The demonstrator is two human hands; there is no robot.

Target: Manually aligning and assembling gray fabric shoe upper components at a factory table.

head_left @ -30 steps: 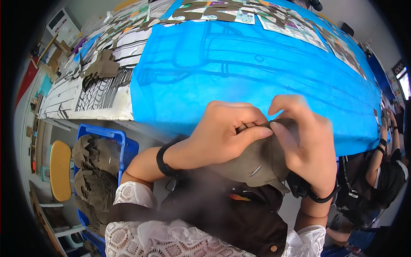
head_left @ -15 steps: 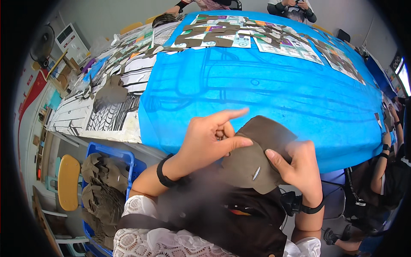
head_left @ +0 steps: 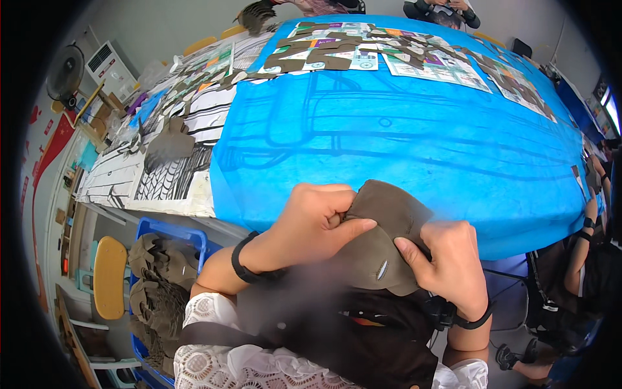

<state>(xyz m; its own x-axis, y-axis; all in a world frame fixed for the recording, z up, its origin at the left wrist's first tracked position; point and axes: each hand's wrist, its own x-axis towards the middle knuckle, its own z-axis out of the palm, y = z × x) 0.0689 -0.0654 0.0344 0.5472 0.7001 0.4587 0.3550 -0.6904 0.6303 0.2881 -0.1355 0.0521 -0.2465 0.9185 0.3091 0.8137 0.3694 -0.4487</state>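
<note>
Between my two hands, just off the near edge of the table, is a flat olive-brown piece of fabric or soft leather (head_left: 389, 201) with curved edges. Its lower layer carries a small pale slit-shaped mark. My left hand (head_left: 317, 217) pinches the piece at its upper left, thumb on top and fingers curled. On the right side, my right hand (head_left: 450, 262) grips it with the thumb pressed on the surface and the fingers behind. Part of the piece is covered by my hands, and its underside is hidden.
A blue sheet (head_left: 402, 123) covers the table, with printed sheets (head_left: 359, 60) and brown cut pieces toward the far side. Left of me, a blue crate (head_left: 172, 225) holds stacked brown pieces (head_left: 159, 311) beside a wooden chair (head_left: 110, 279). Other people sit around the table.
My left index finger, stretched out before, has curled in, and the hand has closed on the piece's upper left edge. A co-worker at the far left has lifted a dark bundle.
</note>
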